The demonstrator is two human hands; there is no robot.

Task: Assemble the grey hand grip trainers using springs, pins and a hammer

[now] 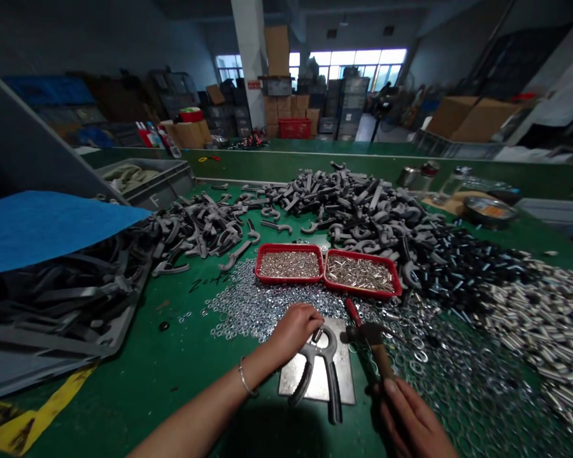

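In the middle of the bench a grey clamp with two black-lined handles [333,381] lies on a square metal plate [347,389], its handles pointing towards me. My left hand [296,327] is closed in a pinch at the clamp's rounded head. A small metal cylinder [317,336] shows just below the fingertips; whatever they pinch is hidden. My right hand [413,416] is wrapped around the wooden handle of a hammer [376,337], whose head is just right of the plate. A red-handled tool [352,312] lies beyond the hammer head.
Two red trays [290,280] [363,291] of small metal parts stand behind the plate, among scattered rings [248,312]. Grey clamp parts [353,197] are heaped behind. Black parts [453,261] and metal cylinders [539,305] pile up at right. A grey crate [128,331] stands left.
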